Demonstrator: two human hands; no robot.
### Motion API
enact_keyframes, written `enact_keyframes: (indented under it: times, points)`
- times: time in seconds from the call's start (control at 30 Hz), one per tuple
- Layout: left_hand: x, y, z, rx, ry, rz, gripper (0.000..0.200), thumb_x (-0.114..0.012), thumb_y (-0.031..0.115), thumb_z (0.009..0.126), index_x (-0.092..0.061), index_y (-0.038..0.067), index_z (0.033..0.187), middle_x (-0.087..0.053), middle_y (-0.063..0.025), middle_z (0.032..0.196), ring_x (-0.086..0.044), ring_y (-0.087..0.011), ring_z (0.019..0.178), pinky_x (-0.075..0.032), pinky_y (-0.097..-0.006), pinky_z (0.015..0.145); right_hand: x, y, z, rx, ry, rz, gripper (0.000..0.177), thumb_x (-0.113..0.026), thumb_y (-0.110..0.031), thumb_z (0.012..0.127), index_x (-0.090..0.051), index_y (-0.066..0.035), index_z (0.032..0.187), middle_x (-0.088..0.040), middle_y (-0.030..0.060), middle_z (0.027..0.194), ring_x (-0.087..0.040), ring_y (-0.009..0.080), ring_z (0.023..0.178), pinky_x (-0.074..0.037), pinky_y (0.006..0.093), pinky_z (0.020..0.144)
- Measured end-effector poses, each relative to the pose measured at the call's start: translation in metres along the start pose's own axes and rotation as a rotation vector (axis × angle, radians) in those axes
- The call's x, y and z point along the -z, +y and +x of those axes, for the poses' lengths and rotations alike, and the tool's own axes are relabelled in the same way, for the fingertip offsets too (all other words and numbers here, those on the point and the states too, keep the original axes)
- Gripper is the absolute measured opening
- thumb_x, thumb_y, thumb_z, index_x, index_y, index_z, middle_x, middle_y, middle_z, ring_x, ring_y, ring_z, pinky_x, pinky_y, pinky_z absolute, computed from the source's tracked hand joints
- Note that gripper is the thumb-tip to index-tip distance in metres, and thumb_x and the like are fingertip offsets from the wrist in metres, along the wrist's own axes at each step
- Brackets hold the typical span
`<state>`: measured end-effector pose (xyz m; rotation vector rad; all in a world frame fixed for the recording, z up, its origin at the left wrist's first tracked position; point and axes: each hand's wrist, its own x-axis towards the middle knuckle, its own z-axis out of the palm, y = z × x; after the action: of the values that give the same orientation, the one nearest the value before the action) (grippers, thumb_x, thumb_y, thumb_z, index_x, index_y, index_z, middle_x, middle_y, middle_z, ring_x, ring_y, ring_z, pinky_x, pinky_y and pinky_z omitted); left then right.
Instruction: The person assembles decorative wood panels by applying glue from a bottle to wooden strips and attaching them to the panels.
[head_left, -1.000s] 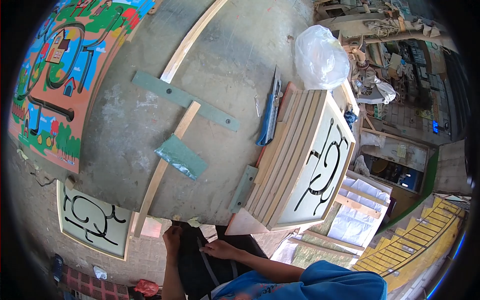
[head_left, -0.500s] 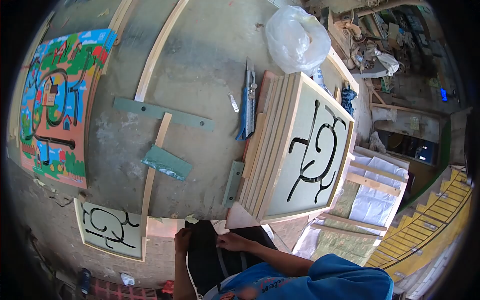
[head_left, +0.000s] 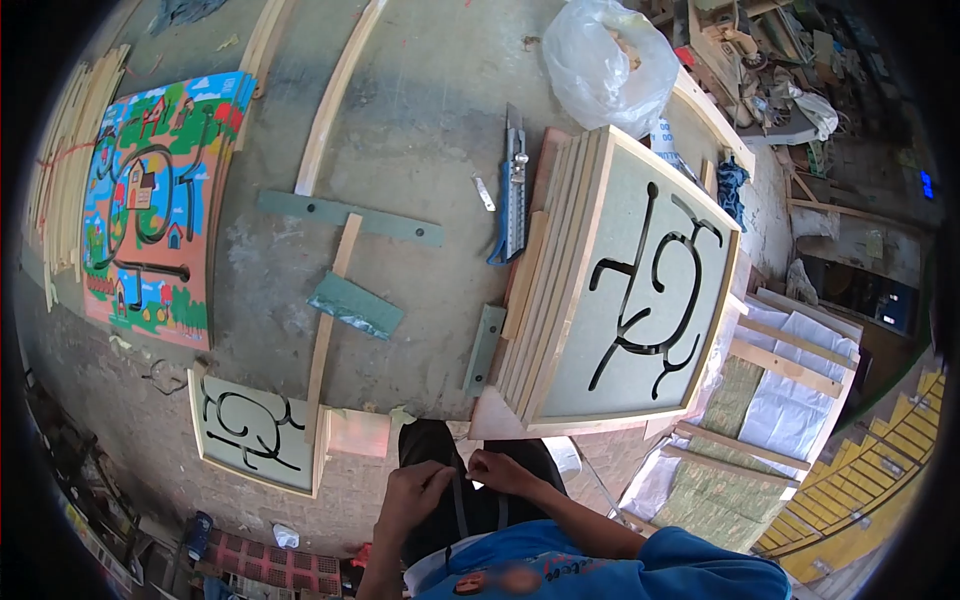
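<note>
My left hand [head_left: 417,492] is closed in front of my dark trousers, and what it holds, if anything, is hidden. Close by on its right, my right hand [head_left: 500,472] has its fingers pinched together. A small white bit [head_left: 477,486] shows at those fingertips, too small to name. Beyond my hands lies the worktable [head_left: 400,130]. On it a stack of framed panels [head_left: 640,290] with curved black slots stands to the right. Beside the stack is a blue utility knife [head_left: 513,190]. A green strip [head_left: 350,218] and a shorter green piece [head_left: 355,305] lie across wooden slats.
Printed colourful boards [head_left: 150,210] are stacked at the left, beside a bundle of thin wood strips [head_left: 75,170]. Another framed panel [head_left: 255,430] sits at the near left edge. A clear plastic bag [head_left: 610,70] lies at the back right. Yellow stairs [head_left: 850,480] are at the right.
My left hand has drawn back toward my body and nearer my right hand. The right hand has shifted slightly, and a white bit now shows at its fingertips. The view has shifted a little.
</note>
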<state>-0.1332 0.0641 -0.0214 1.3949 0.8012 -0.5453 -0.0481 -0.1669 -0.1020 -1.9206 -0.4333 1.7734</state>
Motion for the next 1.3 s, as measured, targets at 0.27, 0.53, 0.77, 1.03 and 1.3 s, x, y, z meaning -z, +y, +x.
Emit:
enact_keyframes:
  times: [0.27,0.53,0.77,1.03,1.3]
  points:
    - [0.028,0.093,0.048,-0.635,0.446,-0.023,0.013,-0.066,0.008,0.086,-0.069,0.001,0.097,-0.064,-0.0106,0.07,-0.061,-0.0227,0.059,-0.047,-0.0324,0.055,0.002,0.015,-0.008,-0.16,-0.105,0.112,0.032,-0.054,-0.028,0.095,-0.063,0.001,0.088,-0.064,0.0125,0.068,-0.065,0.0214,0.067,-0.049,0.0349,0.067]
    - [0.036,0.152,0.11,-0.781,0.567,0.295,0.043,-0.06,-0.004,0.078,-0.064,0.011,0.118,-0.052,-0.0096,0.08,-0.059,-0.0241,0.073,-0.049,-0.0371,0.059,-0.006,0.023,-0.005,-0.13,-0.02,0.121,0.026,-0.052,-0.022,0.099,-0.063,0.001,0.099,-0.06,0.005,0.07,-0.057,0.0125,0.068,-0.047,0.0295,0.066]
    - [0.034,0.153,0.124,-0.695,0.504,0.484,0.049,-0.06,0.001,0.078,-0.061,0.016,0.125,-0.05,-0.0072,0.083,-0.059,-0.024,0.077,-0.052,-0.0365,0.062,-0.006,0.031,-0.004,-0.131,0.004,0.196,0.026,-0.053,-0.022,0.099,-0.063,0.001,0.102,-0.061,0.0068,0.075,-0.059,0.0133,0.072,-0.047,0.0293,0.069]
    - [0.036,0.144,0.129,-0.728,0.497,0.328,0.04,-0.061,0.002,0.078,-0.063,0.009,0.117,-0.055,-0.0077,0.089,-0.061,-0.0243,0.081,-0.052,-0.0379,0.065,0.0,0.028,0.002,-0.101,-0.046,0.006,0.022,-0.06,-0.02,0.094,-0.062,0.002,0.098,-0.062,0.0091,0.078,-0.059,0.0149,0.074,-0.047,0.0309,0.068]
    - [0.046,0.14,0.128,-0.802,0.498,0.106,0.039,-0.059,-0.002,0.078,-0.062,0.005,0.116,-0.058,-0.0107,0.092,-0.06,-0.0282,0.085,-0.051,-0.039,0.071,0.01,-0.017,-0.001,-0.003,-0.064,-0.012,0.02,-0.067,-0.017,0.088,-0.059,0.002,0.085,-0.064,0.0133,0.078,-0.062,0.02,0.072,-0.048,0.0336,0.069]
